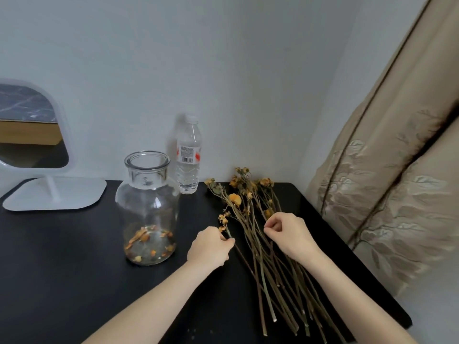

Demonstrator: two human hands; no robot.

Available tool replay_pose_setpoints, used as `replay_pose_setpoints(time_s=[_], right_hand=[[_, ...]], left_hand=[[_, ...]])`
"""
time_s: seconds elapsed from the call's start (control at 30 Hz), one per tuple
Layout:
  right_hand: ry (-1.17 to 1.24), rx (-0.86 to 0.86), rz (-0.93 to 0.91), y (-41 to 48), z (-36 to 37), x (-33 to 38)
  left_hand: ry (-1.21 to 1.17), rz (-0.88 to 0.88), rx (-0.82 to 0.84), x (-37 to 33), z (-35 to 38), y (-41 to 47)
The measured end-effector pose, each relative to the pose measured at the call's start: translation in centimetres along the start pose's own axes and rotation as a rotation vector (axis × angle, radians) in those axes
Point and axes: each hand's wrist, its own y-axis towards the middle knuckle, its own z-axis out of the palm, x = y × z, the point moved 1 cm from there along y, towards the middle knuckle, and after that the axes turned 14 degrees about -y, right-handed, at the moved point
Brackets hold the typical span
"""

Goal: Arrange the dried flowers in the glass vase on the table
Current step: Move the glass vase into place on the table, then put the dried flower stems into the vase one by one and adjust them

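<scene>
1. Pinching 1 thin stem of the dried flowers with the left hand, thumb and curled fingers closed on it at the bundle's left edge, just below that stem's small withered blooms.
2. Setting the right hand on the upper middle of the bundle, fingers curled inward, thumb and forefinger tips close together above the stems. Cannot tell whether a stem sits between them.
3. Finding the bundle flat on the right part of the black counter, cut ends fanned toward the near edge and yellow-orange heads pointing toward the wall. Some heads reach the counter's far edge.
4. Seeing the glass vase upright on the counter, left of the bundle and near the left hand without touching it. Wide mouth up, with dry orange petal scraps scattered across its bottom.
5. Noting a clear water bottle upright behind the vase and slightly to its right, close against the wall, its white-and-red label facing forward.
6. Spotting a white-framed mirror on a flat white base at the counter's far left, well apart from the vase.
7. Catching a beige curtain with a leaf pattern hanging along the counter's right side, near the flower heads.
</scene>
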Motion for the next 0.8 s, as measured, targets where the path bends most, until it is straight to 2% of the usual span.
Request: replay_pose_setpoints(time_s=[0.37,0.8], right_hand=[[-0.17,0.126,0.016,1.8,1.9,2.0],[-0.231,0.139,0.069,2.6,2.9,2.4]], left_hand=[[0.154,-0.12,-0.071,-1.4,2.0,1.3],[0.004,-0.128,-0.094,-0.5,0.8,2.1]])
